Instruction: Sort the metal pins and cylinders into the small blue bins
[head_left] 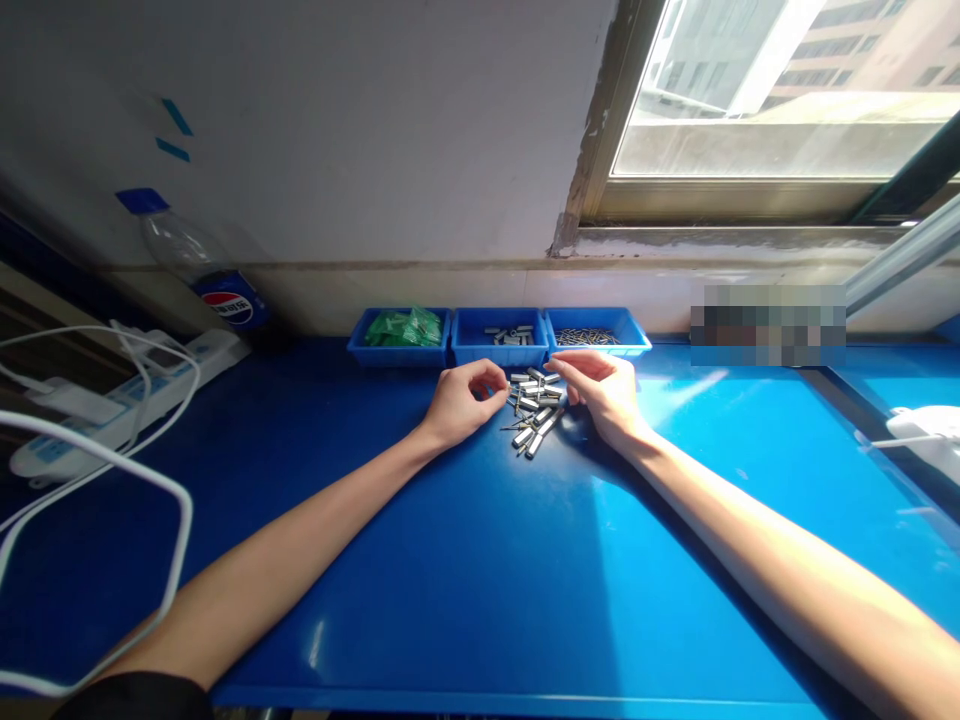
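Observation:
My left hand [465,402] is closed in a pinch, thumb against forefinger, at the left side of a pile of small metal pieces [536,408]. What its fingertips hold is too small to make out. On the pile's right, my right hand [602,392] also pinches, its fingertips just in front of the right blue bin [637,345]; anything between them is too small to tell. The pile has short silvery cylinders, some with thin pointed shafts sticking out. That right bin holds many thin metal pins [589,337]. Short metal cylinders [514,335] lie in the middle blue bin [499,354].
Green plastic packets [405,327] fill the left blue bin [367,352]. A cola bottle [225,280] stands by the wall. White power strips [127,400] and a white cable [184,520] occupy the left; a white device [926,430] sits far right on the blue table [450,600].

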